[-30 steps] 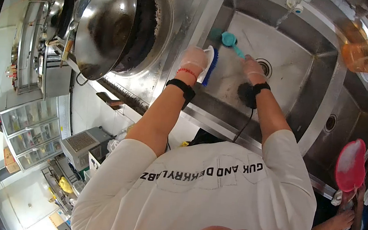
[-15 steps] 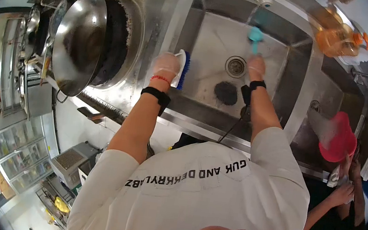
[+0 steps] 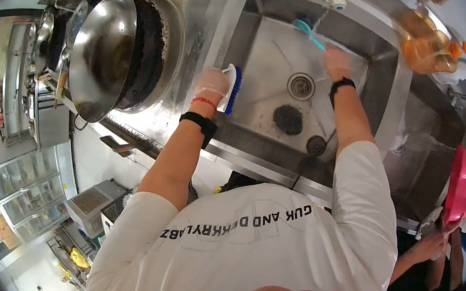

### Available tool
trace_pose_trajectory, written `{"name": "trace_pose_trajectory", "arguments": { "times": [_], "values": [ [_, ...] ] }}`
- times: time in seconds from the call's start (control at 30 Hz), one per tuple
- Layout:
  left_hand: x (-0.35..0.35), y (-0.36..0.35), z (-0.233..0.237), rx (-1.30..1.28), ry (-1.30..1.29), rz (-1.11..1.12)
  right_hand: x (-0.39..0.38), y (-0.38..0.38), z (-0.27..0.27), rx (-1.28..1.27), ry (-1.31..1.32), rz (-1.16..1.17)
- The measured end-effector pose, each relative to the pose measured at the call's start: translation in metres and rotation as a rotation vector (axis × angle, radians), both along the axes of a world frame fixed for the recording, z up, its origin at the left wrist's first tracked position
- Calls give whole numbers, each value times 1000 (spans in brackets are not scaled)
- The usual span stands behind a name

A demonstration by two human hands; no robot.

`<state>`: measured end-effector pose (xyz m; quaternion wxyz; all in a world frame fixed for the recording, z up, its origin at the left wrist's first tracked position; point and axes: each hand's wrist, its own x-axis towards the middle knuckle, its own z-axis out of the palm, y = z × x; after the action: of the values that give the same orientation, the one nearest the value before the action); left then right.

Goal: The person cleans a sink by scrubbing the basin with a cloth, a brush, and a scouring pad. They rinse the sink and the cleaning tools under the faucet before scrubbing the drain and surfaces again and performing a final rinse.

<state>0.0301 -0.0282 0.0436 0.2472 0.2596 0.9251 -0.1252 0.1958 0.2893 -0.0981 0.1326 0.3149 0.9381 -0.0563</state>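
My left hand [image 3: 213,84], in a clear glove, is closed on a white brush with blue bristles [image 3: 232,89] at the left rim of the metal sink [image 3: 275,48]. Inside the sink, my right hand [image 3: 336,64], slightly blurred, grips the handle of a turquoise ladle-like tool [image 3: 308,32], which lies under the water running from the tap [image 3: 338,2]. Below the hands are the round drain [image 3: 301,86], a dark scouring pad [image 3: 288,120] and a dark round stopper [image 3: 316,146].
A large wok [image 3: 103,52] rests on the stove at left. Orange bottles [image 3: 430,52] stand behind the sink at upper right. At far right, a co-worker's hands [image 3: 432,245] hold a pink basin [image 3: 464,179] beside a second sink [image 3: 419,164].
My right hand has moved up and right, and the turquoise tool has swung to the left under the tap. The co-worker's pink basin has tipped and moved right. My left hand has hardly moved.
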Motion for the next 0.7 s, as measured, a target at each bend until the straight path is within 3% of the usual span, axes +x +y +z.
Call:
{"name": "trace_pose_trajectory", "arguments": {
  "times": [0.07,0.17,0.27,0.33,0.47,0.57,0.7],
  "values": [
    [-1,0,0,6,-4,-7,50,5,-2,38,124,-139],
    [-2,0,-4,5,-1,-6,75,-5,23,-24,-33,-346],
    [0,-2,-4,6,11,-6,56,-13,30,-74,35,-256],
    [-2,-1,-12,-15,44,5,15,-8,-6,13,32,-62],
    [0,3,-1,3,20,17,-73,-40,15,-20,167,55],
    [1,4,1,-6,16,-10,-95,-51,19,-98,222,11],
    [-2,5,-8,2,29,26,-60,-35,-1,-126,103,-167]
  ]
}}
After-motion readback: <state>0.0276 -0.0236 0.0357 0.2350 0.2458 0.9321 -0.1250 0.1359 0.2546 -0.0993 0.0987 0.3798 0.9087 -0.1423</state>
